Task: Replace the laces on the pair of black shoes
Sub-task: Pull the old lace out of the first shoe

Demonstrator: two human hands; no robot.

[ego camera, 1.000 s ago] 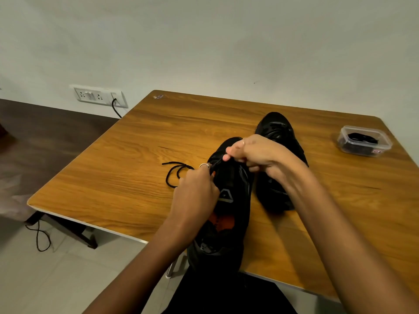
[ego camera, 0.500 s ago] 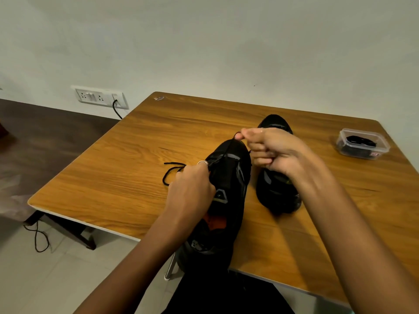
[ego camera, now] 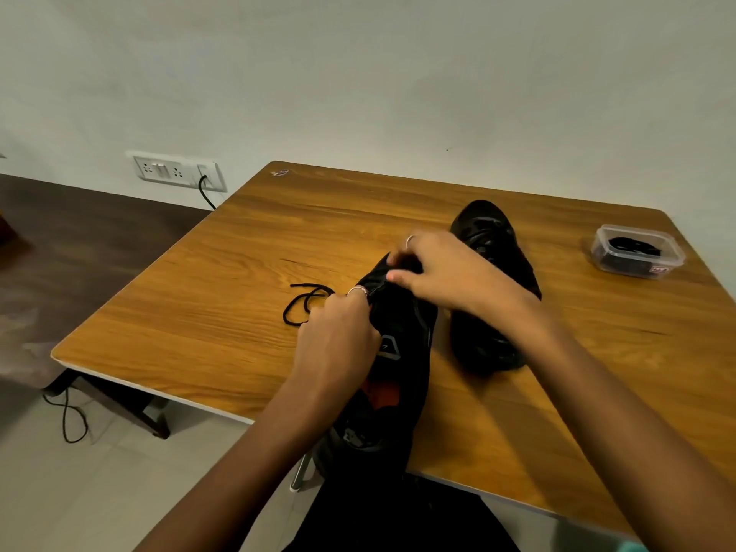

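Observation:
A black shoe (ego camera: 398, 372) with an orange insole lies across the near table edge, its heel hanging over toward me. My left hand (ego camera: 338, 340) grips its left side, fingers curled near the eyelets. My right hand (ego camera: 446, 272) pinches at the shoe's toe end, where the lace is; the lace between the fingers is too dark to make out. A loose black lace (ego camera: 304, 302) curls on the table just left of the shoe. The second black shoe (ego camera: 490, 304) lies to the right, partly behind my right wrist.
A clear plastic box (ego camera: 637, 251) holding black laces sits at the table's far right. The wooden table (ego camera: 223, 292) ends at the wall behind. A wall socket (ego camera: 175, 171) with a plugged cable is at the left; a cable lies on the floor.
My right hand has dropped from above the toe down onto the shoe's toe end. The shoe has settled lower; my left hand stays on its side.

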